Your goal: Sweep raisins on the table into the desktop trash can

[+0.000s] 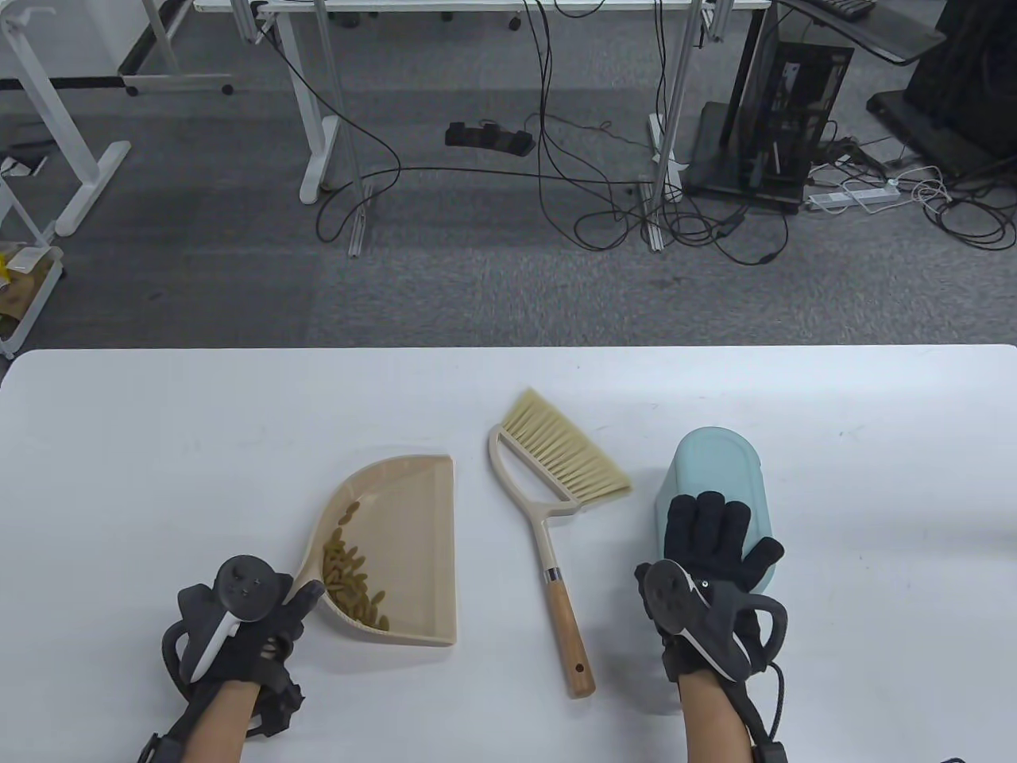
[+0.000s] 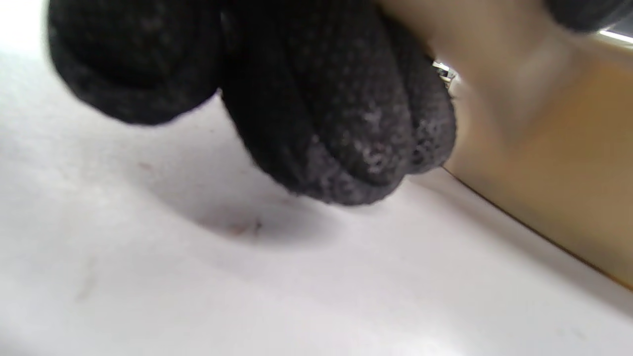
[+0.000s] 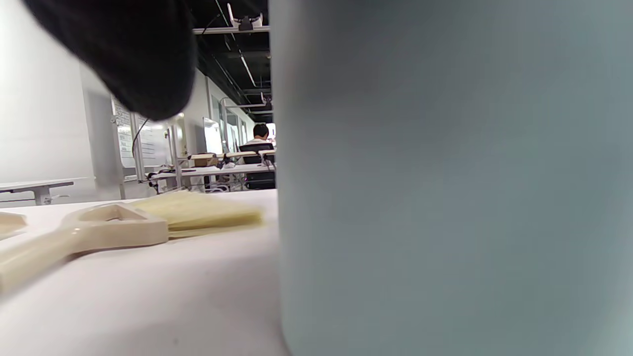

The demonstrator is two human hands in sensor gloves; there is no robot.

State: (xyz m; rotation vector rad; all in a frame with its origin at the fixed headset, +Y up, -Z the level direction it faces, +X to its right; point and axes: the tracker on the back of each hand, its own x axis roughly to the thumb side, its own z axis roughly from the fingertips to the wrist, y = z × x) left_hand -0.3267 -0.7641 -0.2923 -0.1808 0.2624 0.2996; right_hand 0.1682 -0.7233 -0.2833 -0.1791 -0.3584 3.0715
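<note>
A beige dustpan point(image 1: 397, 548) lies on the white table point(image 1: 159, 445) with a heap of raisins point(image 1: 353, 576) in its near left corner. My left hand point(image 1: 298, 604) grips the dustpan's handle at its near left end. In the left wrist view, gloved fingers point(image 2: 336, 123) curl against the dustpan point(image 2: 544, 173). A pale blue-green trash can point(image 1: 715, 469) stands at the right. My right hand point(image 1: 707, 528) rests on its top with fingers spread flat. The can's wall point(image 3: 445, 198) fills the right wrist view. A brush point(image 1: 556, 509) lies between dustpan and can, untouched.
The brush's wooden handle point(image 1: 574, 636) points toward the table's near edge, and its head shows in the right wrist view point(image 3: 148, 222). Bare table surface lies to the left and far side. Beyond the far edge are floor, cables and desk legs.
</note>
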